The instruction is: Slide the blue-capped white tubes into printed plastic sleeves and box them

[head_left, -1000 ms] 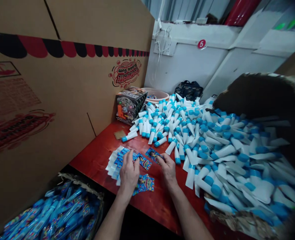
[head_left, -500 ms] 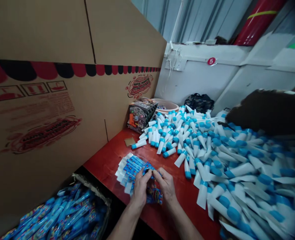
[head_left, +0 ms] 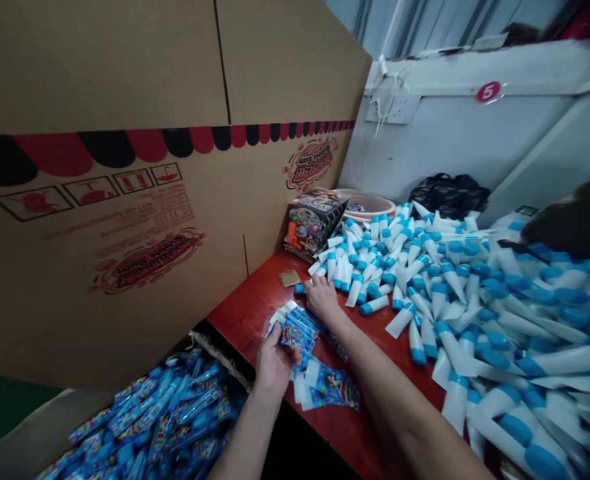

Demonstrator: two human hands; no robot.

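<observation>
- As the head view shows, the left hand (head_left: 273, 365) pinches a printed blue sachet (head_left: 291, 335) over the red table (head_left: 247, 303).
- Right hand (head_left: 323, 298): at a partly hidden, blue-capped white tube (head_left: 299, 289) lying on the table; finger closure cannot be told.
- Judged handling: sachet limp, slippery, best pinched by an edge; tube light, best held by its stiff cap.

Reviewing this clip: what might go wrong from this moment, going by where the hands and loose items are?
The lower printed sleeves lie close to the near edge of the red table, so a nudge might send them off.
The right forearm passes close beside the loose sleeves, so it could brush them out of order.
The right hand is at a blue-capped tube beside the jumbled tube pile; a bump may set others rolling.
</observation>
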